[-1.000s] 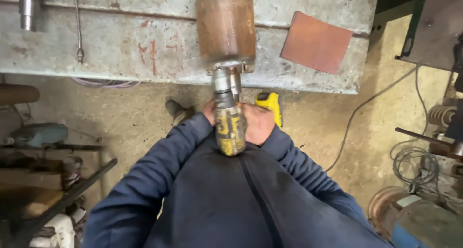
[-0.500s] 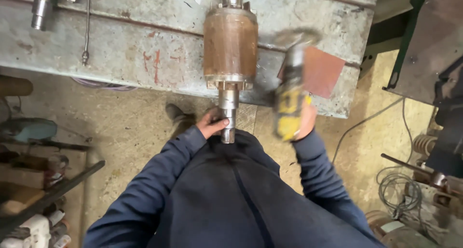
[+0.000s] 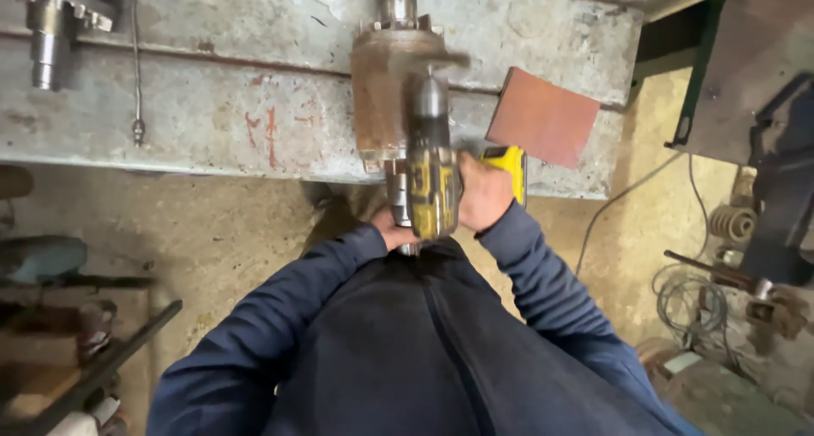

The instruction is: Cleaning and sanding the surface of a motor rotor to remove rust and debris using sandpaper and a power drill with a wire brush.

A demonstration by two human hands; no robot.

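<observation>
Gripping a yellow-and-black hammer at frame centre, the right hand is wrapped tight around its handle, the head raised over a rusty motor rotor. The left hand closes around the rotor's shaft end, just below the grey surface. Judging by this, striking is underway; the rotor looks intact.

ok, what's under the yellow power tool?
Beneath the yellow power tool lies the rusty cylindrical part and its shaft, on the grey metal bench. Left hand grips the shaft's lower end; the tool covers the part's right side.
</observation>
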